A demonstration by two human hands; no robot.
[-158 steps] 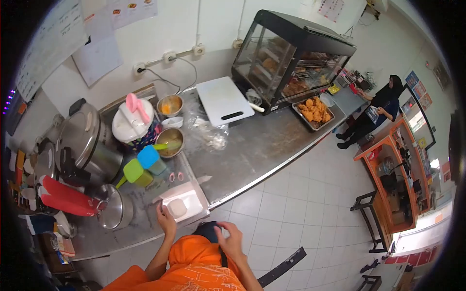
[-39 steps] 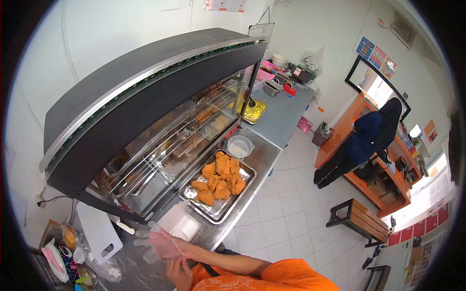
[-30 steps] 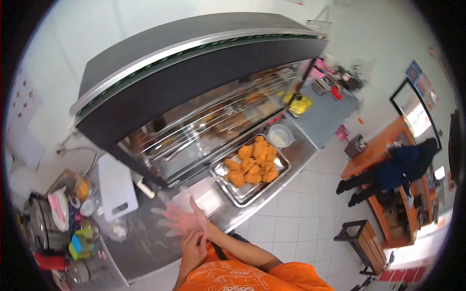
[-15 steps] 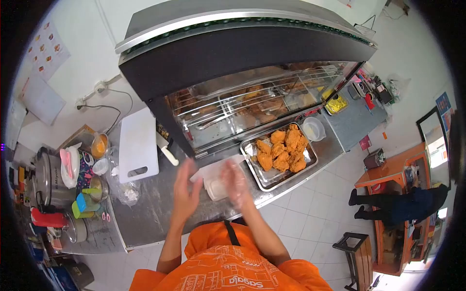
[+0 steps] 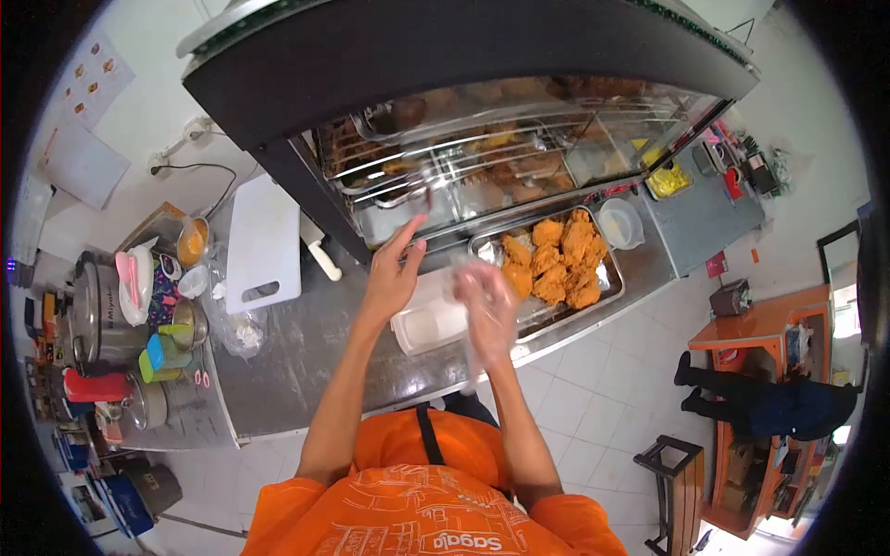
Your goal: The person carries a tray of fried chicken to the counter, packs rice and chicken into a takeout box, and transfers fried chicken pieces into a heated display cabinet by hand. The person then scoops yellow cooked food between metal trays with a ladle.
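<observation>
My left hand [image 5: 394, 278] is bare and reaches up to the lower edge of the glass display case [image 5: 445, 208], its fingers apart and holding nothing. Over the right part of an open white food box [image 5: 426, 324] is my right hand [image 5: 489, 310], in a loose clear plastic glove, its fingers loosely bent and apart with nothing visible in them. Pale contents, too unclear to name, lie in the box. Right beside that hand, a metal tray [image 5: 603, 287] holds several pieces of fried chicken [image 5: 552, 262].
A white cutting board [image 5: 264, 246] and a knife [image 5: 323, 258] lie left of the case. Farther left are bowls, plastic cups [image 5: 162, 357] and a large pot [image 5: 97, 310]. A clear tub [image 5: 621, 224] stands behind the tray. A person [image 5: 788, 408] is at the orange shelving.
The view has shifted closer to the case. My left hand has risen to its edge, and my gloved right hand has moved nearer the chicken tray. Earlier, my left hand was at the glove's wrist.
</observation>
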